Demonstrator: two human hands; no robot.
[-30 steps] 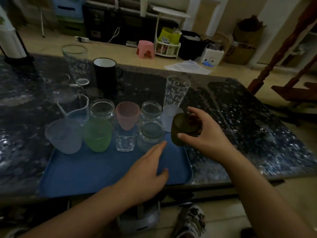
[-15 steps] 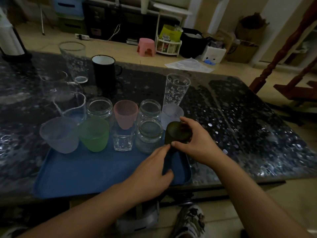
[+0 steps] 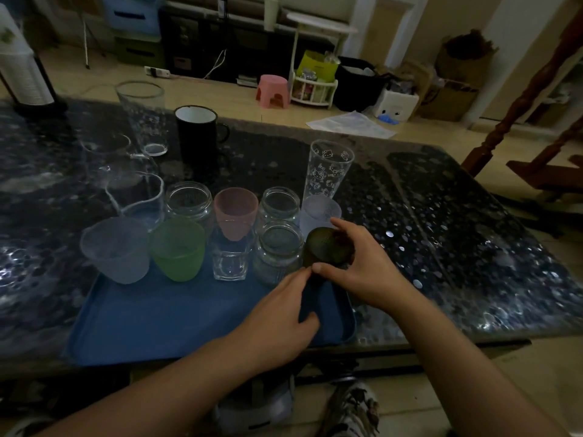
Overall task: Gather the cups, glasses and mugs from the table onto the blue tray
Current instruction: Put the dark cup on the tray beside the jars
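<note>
My right hand (image 3: pixel 366 266) grips a dark olive cup (image 3: pixel 326 247) at the right end of the blue tray (image 3: pixel 164 320), beside a clear jar (image 3: pixel 277 250). My left hand (image 3: pixel 277 316) lies flat on the tray, fingers apart, its index fingertip touching the right thumb. On the tray stand a frosted cup (image 3: pixel 115 249), a green cup (image 3: pixel 178 247), a pink cup (image 3: pixel 236 212) stacked in a square glass (image 3: pixel 229 263), and other jars and glasses. Off the tray on the table stand a black mug (image 3: pixel 196 135), a tall clear glass (image 3: pixel 142 116) and a printed tall glass (image 3: pixel 328 170).
The dark speckled table (image 3: pixel 457 247) extends right of the tray. A white thermos (image 3: pixel 22 67) stands at the far left corner. A glass mug (image 3: pixel 107 156) sits on the table left of the black mug. A wooden chair (image 3: pixel 536 121) stands at the right.
My right hand has brought the olive cup down and left onto the tray's right end. My left hand slid forward on the tray until its fingertip met the right thumb.
</note>
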